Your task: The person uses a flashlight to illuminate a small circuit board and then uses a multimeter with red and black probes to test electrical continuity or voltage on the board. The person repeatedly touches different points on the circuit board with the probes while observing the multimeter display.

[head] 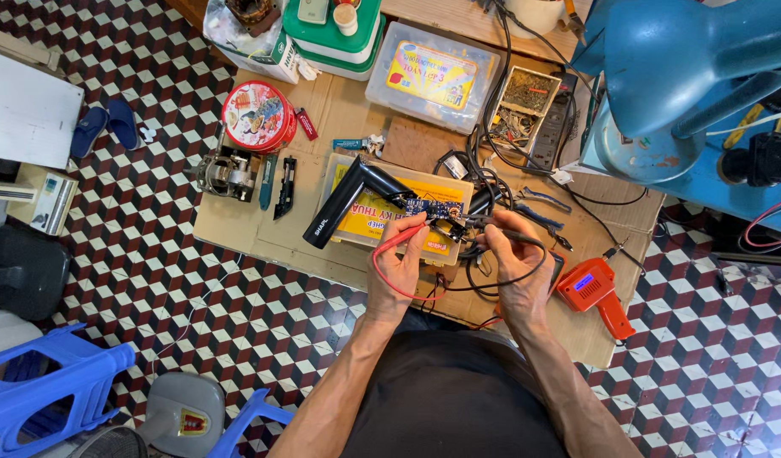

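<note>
From the head view, the blue board (431,207) lies just beyond your fingertips on the clear box (396,209), its long axis running left to right between your hands. Your left hand (399,263) pinches the red probe (405,235), tip angled up toward the board's near edge. Your right hand (513,259) pinches the black probe (502,224), pointing left at the board's right end; both wrists are bent inward over the cardboard (263,229).

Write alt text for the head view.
Seen from above, the left hand holds a red probe and the right hand a black probe against a small blue circuit board on a cluttered cardboard-covered table.
</note>
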